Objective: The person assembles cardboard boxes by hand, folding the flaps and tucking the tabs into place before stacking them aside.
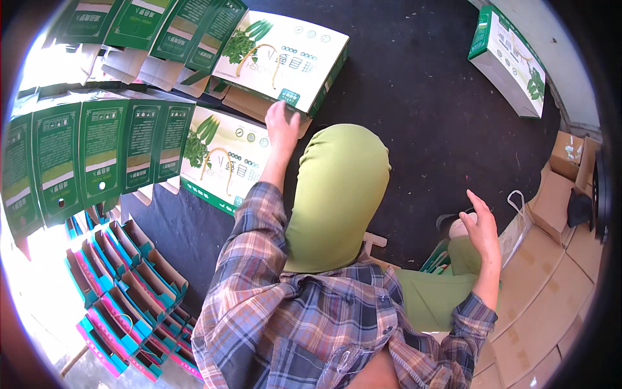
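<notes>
My left hand [283, 131] is at the near edge of a white and green gift carton [311, 48] with a cord handle and a picture of green vegetables. Its finger and thumb are apart; I cannot tell whether they touch the edge. Just beneath my wrist lies a second carton [217, 165] of the same kind, partly covered by my forearm. Brown inner flaps [243, 102] show between the two cartons. Over to the right, my right hand [481, 230] hovers with fingers spread and nothing in it, above my bent green-trousered leg [431, 298].
Rows of green cartons [103, 139] stand along the left. Below them are stacked blue and pink open boxes [126, 285]. Another white and green carton [508, 61] is at the far right on the dark floor covering [408, 71]. Brown cardboard boxes [541, 272] line the right side.
</notes>
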### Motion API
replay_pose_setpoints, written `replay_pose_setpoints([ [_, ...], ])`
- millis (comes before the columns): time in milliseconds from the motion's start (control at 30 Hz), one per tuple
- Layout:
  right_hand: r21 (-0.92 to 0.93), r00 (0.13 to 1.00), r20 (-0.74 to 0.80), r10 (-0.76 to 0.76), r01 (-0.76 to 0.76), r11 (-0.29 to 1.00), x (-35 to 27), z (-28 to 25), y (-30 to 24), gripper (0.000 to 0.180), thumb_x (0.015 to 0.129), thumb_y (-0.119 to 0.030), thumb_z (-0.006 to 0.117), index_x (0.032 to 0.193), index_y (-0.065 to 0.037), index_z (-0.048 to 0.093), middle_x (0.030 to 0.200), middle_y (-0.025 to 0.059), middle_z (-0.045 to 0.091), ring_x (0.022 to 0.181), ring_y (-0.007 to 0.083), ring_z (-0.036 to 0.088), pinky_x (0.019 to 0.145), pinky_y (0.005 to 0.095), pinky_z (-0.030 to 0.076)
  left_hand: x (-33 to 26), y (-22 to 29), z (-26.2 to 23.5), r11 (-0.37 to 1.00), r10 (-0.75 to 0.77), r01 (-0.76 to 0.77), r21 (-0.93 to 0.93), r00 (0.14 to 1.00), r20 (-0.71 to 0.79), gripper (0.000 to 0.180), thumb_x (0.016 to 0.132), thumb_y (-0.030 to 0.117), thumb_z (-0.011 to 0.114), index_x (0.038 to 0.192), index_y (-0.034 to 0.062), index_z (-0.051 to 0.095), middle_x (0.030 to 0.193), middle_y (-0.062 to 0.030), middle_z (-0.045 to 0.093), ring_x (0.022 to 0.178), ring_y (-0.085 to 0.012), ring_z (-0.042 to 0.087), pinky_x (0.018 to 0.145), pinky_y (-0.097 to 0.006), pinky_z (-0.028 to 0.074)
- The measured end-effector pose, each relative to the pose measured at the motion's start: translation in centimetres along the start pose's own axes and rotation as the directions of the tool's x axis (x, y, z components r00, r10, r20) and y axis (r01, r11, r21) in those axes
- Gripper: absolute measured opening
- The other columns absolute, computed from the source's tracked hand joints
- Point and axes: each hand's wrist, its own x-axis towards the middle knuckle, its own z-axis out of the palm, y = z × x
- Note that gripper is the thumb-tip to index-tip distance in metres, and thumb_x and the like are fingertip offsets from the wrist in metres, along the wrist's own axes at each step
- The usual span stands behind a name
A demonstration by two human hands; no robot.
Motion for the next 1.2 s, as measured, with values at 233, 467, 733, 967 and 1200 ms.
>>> replay_pose_setpoints([
  [233,-0.005,1.000,-0.002,-0.010,0.010,1.000,-0.5,-0.1,0.3,0.057,0.082,-0.009,0.065,0.136,-0.007,0.047,0.134,0.0166,0.051,0.125,0.0314,0.047,0.105,0.0365,0.037,-4.6,1.0,-5.3,0.882,-0.237,0.131,0.453,0.954,0.186,0.080,0.069,0.030,0.080,0.139,0.0252,0.042,0.147,-0.0060,0.029,0.138,-0.0380,0.021,0.101,-0.071,0.022],
  [467,-0.006,1.000,0.015,-0.023,0.023,1.000,-0.5,0.2,0.5,0.056,0.082,-0.010,0.064,0.136,-0.007,0.047,0.134,0.0163,0.051,0.125,0.0315,0.047,0.105,0.0366,0.037,-4.9,0.5,-5.4,0.850,-0.204,-0.046,0.524,0.889,0.409,0.073,0.064,0.025,0.083,0.129,0.0221,0.048,0.145,-0.0063,0.031,0.139,-0.0456,0.015,0.097,-0.075,0.025],
  [733,-0.030,0.999,0.030,-0.010,0.010,1.000,-0.2,0.4,0.1,0.056,0.082,-0.010,0.065,0.135,-0.006,0.047,0.133,0.0164,0.052,0.125,0.0318,0.048,0.104,0.0374,0.038,-6.7,-0.3,-4.3,0.805,-0.072,-0.211,0.555,0.893,0.444,0.067,0.068,0.013,0.077,0.128,0.0202,0.049,0.142,-0.0049,0.036,0.140,-0.0438,0.015,0.098,-0.074,0.025],
  [967,-0.038,0.999,0.030,-0.016,0.017,0.999,-0.1,0.4,0.1,0.055,0.083,-0.011,0.065,0.135,-0.006,0.048,0.133,0.0164,0.052,0.124,0.0321,0.048,0.104,0.0380,0.038,-7.1,-0.3,-5.4,0.853,-0.016,-0.231,0.468,0.885,0.465,0.066,0.067,0.012,0.078,0.126,0.0186,0.050,0.141,-0.0036,0.039,0.140,-0.0427,0.016,0.097,-0.075,0.025],
  [1200,-0.023,1.000,0.014,-0.003,0.003,1.000,-0.5,0.4,0.8,0.055,0.083,-0.012,0.064,0.135,-0.006,0.047,0.133,0.0174,0.052,0.125,0.0323,0.047,0.105,0.0372,0.037,-6.7,-0.6,-4.7,0.824,0.019,-0.317,0.470,0.844,0.535,0.065,0.069,0.013,0.077,0.126,0.0182,0.048,0.143,-0.0029,0.038,0.142,-0.0385,0.016,0.098,-0.076,0.022],
])
